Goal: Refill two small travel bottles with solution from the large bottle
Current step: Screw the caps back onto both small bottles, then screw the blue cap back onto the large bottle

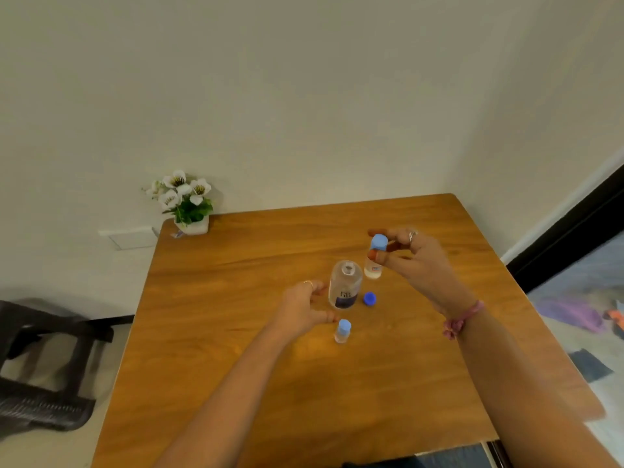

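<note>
Light-blue cap (379, 241) of a small travel bottle (372, 267) pinched by right hand (417, 256), left hand (304, 307) held spread beside uncapped large bottle (345, 284), second small bottle (342, 331) stood just below left fingertips, on table (236, 332).

Worktop (236, 332) orange-brown wood grain. Big bottle (344, 285) clear, dark navy label band; its loose cap (369, 298) bright blue. Two small bottles (372, 265) (342, 334) clear, light blue caps. Flowers (180, 190) white, green leaves, white pot (196, 228). Wristband (461, 319) pink. Chair (44, 359) black. Wall (304, 96) off-white.
</note>
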Demonstrator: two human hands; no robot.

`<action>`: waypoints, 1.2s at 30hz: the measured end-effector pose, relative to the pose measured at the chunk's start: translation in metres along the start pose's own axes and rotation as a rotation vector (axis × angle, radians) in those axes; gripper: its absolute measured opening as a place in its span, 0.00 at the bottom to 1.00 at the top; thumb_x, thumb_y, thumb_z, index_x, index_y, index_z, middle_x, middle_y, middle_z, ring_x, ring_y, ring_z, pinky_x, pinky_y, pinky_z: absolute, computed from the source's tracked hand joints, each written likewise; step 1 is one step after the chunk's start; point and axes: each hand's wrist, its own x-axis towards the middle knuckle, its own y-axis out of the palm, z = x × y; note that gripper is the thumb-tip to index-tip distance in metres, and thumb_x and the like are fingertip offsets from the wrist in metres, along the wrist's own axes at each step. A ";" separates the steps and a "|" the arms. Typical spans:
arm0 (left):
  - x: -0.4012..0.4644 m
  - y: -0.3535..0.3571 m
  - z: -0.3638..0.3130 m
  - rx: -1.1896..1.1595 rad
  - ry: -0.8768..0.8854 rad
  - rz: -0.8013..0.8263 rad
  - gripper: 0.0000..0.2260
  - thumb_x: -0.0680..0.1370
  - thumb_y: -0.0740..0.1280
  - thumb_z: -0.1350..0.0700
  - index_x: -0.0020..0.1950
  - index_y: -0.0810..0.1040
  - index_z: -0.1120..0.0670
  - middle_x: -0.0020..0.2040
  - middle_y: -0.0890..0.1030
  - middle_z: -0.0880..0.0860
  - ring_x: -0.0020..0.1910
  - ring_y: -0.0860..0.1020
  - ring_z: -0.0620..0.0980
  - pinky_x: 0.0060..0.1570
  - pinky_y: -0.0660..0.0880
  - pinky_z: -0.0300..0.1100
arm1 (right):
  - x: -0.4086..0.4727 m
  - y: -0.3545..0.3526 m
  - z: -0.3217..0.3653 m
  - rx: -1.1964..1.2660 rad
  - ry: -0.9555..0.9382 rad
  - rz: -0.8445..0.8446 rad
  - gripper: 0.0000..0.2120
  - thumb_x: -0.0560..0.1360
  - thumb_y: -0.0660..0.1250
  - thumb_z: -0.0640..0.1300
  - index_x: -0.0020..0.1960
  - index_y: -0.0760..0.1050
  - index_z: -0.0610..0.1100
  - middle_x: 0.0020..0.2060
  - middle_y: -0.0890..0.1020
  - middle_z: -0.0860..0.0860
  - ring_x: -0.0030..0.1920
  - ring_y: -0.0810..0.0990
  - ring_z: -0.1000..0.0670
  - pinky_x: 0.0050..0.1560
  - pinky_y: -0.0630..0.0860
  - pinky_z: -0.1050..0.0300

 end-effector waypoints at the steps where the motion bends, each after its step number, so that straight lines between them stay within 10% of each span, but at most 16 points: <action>1: 0.000 0.011 0.008 0.027 -0.022 0.042 0.35 0.67 0.79 0.54 0.71 0.69 0.57 0.68 0.74 0.53 0.65 0.74 0.49 0.60 0.71 0.39 | -0.005 0.001 -0.013 -0.012 0.022 -0.006 0.16 0.69 0.73 0.42 0.57 0.79 0.47 0.51 0.80 0.51 0.47 0.79 0.59 0.45 0.75 0.69; 7: 0.003 0.065 0.035 0.117 -0.117 0.059 0.34 0.70 0.77 0.55 0.72 0.67 0.54 0.70 0.73 0.52 0.67 0.72 0.48 0.63 0.70 0.39 | -0.031 0.015 -0.085 -0.093 0.172 0.041 0.15 0.68 0.75 0.42 0.55 0.79 0.46 0.50 0.79 0.52 0.51 0.80 0.53 0.53 0.78 0.57; 20: 0.013 0.101 0.033 0.068 -0.278 -0.065 0.24 0.74 0.72 0.55 0.69 0.71 0.55 0.65 0.77 0.54 0.63 0.76 0.51 0.60 0.75 0.43 | -0.038 0.050 -0.140 -0.300 0.153 0.208 0.18 0.70 0.73 0.41 0.59 0.77 0.43 0.51 0.76 0.52 0.49 0.74 0.57 0.44 0.69 0.75; 36: 0.014 0.095 0.047 0.069 -0.219 -0.014 0.27 0.75 0.69 0.65 0.72 0.66 0.54 0.68 0.72 0.50 0.63 0.73 0.46 0.56 0.71 0.33 | -0.028 0.027 -0.160 -0.361 0.106 0.355 0.26 0.71 0.68 0.36 0.67 0.69 0.50 0.58 0.70 0.54 0.53 0.75 0.56 0.52 0.73 0.65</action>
